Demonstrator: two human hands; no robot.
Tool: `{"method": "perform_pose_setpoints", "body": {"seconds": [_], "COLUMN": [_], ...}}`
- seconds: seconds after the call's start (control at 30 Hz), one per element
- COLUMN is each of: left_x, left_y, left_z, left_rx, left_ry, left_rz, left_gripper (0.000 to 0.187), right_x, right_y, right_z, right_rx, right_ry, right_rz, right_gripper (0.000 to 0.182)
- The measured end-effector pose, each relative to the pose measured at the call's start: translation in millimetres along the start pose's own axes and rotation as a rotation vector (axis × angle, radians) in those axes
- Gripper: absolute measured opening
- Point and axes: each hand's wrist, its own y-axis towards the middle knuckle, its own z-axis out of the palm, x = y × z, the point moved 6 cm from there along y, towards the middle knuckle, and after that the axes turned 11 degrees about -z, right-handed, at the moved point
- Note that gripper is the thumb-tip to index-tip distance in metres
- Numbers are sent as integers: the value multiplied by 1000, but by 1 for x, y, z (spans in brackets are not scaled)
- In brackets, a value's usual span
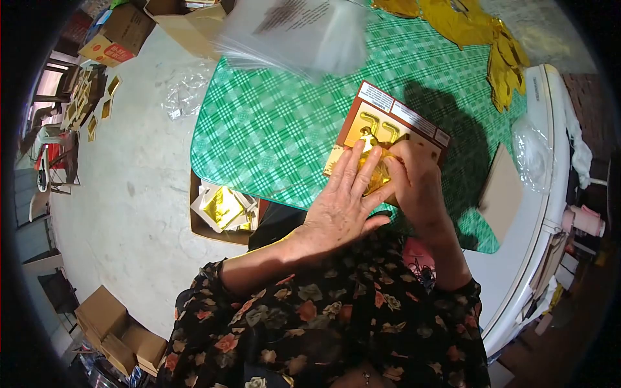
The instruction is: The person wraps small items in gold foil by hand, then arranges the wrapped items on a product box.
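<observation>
A printed card sheet [367, 107], with a brown border, white label panels and gold balloon shapes pictured on it, lies slanted on the green checked tablecloth [272, 129]. On its lower part is a shiny piece of gold foil [377, 173], partly covered by my fingers. My left hand [349, 194] lies flat over the foil and card with its fingers stretched out. From the right, my right hand [415, 174] bends its fingers and thumb together at the foil's edge; its fingertips are partly hidden.
A stack of clear plastic bags [297, 39] lies at the table's far edge. Gold foil balloons [466, 26] drape at the far right. A brown card [501, 191] leans at the right. Below the table's left edge stands an open box [204, 226] holding gold and white pieces.
</observation>
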Motion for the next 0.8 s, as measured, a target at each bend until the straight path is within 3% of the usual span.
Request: {"method": "perform_pose_setpoints", "body": {"seconds": [0.13, 0.23, 0.43, 0.63, 0.73, 0.8], "left_x": [0, -1, -1, -1, -2, -3], "left_y": [-1, 1, 1, 2, 2, 2], "left_z": [1, 0, 2, 3, 4, 4], "left_rx": [-15, 3, 58, 82, 94, 96], "left_ry": [11, 10, 18, 32, 44, 51], "left_rz": [13, 4, -6, -30, -44, -49], "left_gripper": [69, 70, 69, 76, 80, 77], "right_x": [-13, -20, -4, -15, -1, 6], "right_y": [1, 6, 18, 6, -22, -54], "right_z": [0, 0, 6, -5, -44, -40], "right_rx": [41, -12, 169, -2, -278, -288], "right_ry": [150, 144, -321, -526, -354, -303], "right_rz": [77, 14, -7, -239, -230, -285], "right_gripper": [12, 12, 19, 15, 21, 28]}}
